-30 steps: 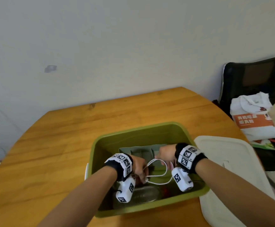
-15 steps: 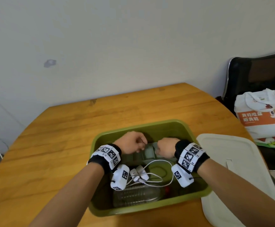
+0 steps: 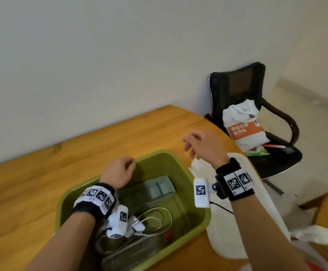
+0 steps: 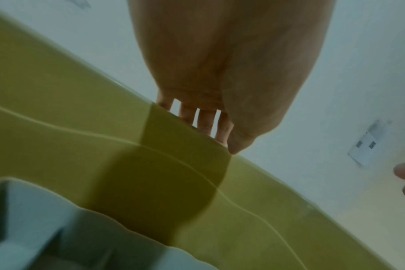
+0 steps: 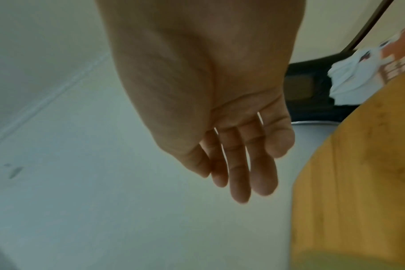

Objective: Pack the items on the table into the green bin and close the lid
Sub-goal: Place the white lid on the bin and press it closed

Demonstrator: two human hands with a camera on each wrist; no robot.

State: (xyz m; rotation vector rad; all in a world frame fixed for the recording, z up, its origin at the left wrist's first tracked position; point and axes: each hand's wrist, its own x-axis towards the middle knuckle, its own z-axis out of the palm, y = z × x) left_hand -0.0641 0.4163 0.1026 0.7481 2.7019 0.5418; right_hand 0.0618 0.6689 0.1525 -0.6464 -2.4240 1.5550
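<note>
1. Both hands out of the packing spot compared with half a second ago: right hand (image 3: 202,146) lifted clear of the olive-green plastic bin (image 3: 196,194), now raised over the bare counter (image 3: 32,192) beyond the far end of the off-white plastic lid (image 3: 266,208); left hand (image 3: 118,171) shifted to the bin's far rim.
2. Right fingers (image 5: 239,175) straight and slightly spread, holding nothing. Left fingers (image 4: 206,120) hooked loosely over the rim, nothing gripped; thumb tip at the edge.
3. Inside the bin: grey moulded tray (image 3: 155,190), white coiled charger cable (image 3: 155,220), clear ribbed plastic bottle (image 3: 132,253). No loose items visible on the counter.
4. Reading: packing looks finished; lid step likely next, right hand heading that way.
5. Edges: lid flat just right of the bin, its right side overhanging or near the counter's curved edge. Black mesh office chair (image 3: 243,89) with white-and-orange bag (image 3: 243,126) beyond that edge.
6. Room: open wood left of and behind the bin; right side tight.
</note>
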